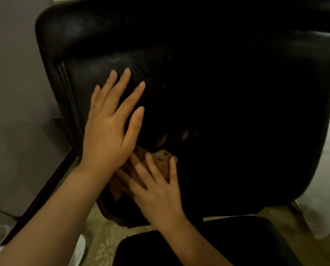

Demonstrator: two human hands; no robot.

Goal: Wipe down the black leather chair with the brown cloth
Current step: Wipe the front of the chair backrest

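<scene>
Two hands on black leather chair (227, 89): left hand (110, 123) spread flat nr seat's left edge, right hand (156, 189) fingers spread, brown cloth (161, 160) pressed at front edge. Wiping underway; next, cloth should be swept twd unwiped right side.

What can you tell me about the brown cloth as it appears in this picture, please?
The brown cloth is a small, crumpled, soft-looking tan rag, bunched on the black leather chair near its front left edge. The right hand presses on it with straight, spread fingers, covering most of it; the left hand overlaps its upper left edge. It looks blurred.
</scene>
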